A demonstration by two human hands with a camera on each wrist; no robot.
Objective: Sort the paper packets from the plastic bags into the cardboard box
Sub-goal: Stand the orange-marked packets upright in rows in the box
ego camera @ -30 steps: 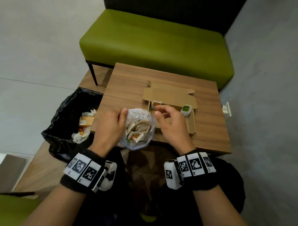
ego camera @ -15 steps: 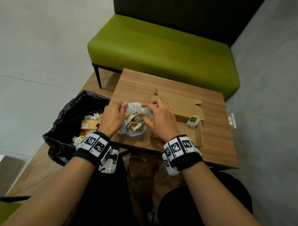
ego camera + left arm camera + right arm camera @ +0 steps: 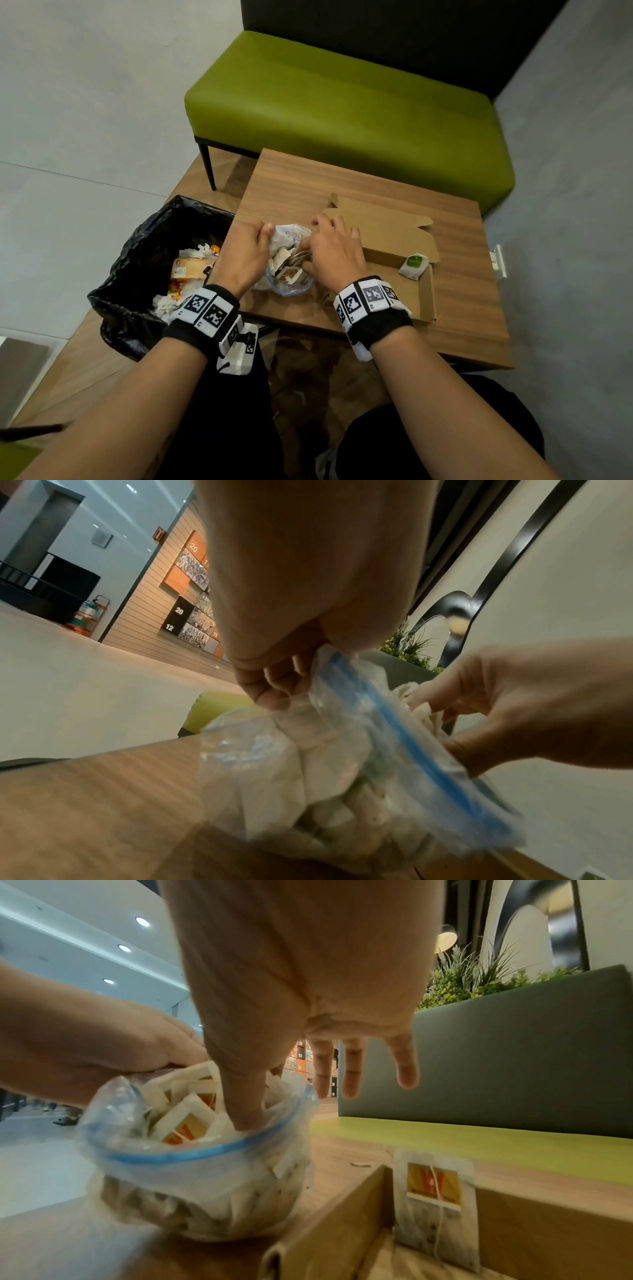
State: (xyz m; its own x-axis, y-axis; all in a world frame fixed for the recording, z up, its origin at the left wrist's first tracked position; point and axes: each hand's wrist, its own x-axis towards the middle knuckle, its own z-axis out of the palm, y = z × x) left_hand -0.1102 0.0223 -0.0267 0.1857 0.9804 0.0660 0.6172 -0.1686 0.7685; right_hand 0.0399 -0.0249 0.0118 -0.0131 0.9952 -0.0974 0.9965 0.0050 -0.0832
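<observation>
A clear plastic bag [image 3: 291, 289] with a blue zip rim [image 3: 178, 1156] sits on the wooden table [image 3: 376, 185], full of paper packets [image 3: 185, 1123]. My left hand [image 3: 245, 255] pinches the bag's left rim [image 3: 329, 664] and holds it open. My right hand [image 3: 330, 257] dips thumb and forefinger into the bag's mouth and pinches a white packet [image 3: 426, 718]; its other fingers [image 3: 352, 1069] stick out straight. The open cardboard box [image 3: 426, 298] lies just right of the bag. It holds a green-labelled packet [image 3: 414, 265] and a yellow-labelled packet [image 3: 435, 1191] that leans on its wall.
A bin with a black liner [image 3: 137, 246] stands left of the table and holds wrappers and tissue. A green bench [image 3: 342, 113] runs behind the table. A brown paper bag [image 3: 308, 370] sits on the floor between my knees.
My right hand has come back from the box to the bag and gone into its mouth. Both hands and the bag have moved farther onto the table.
</observation>
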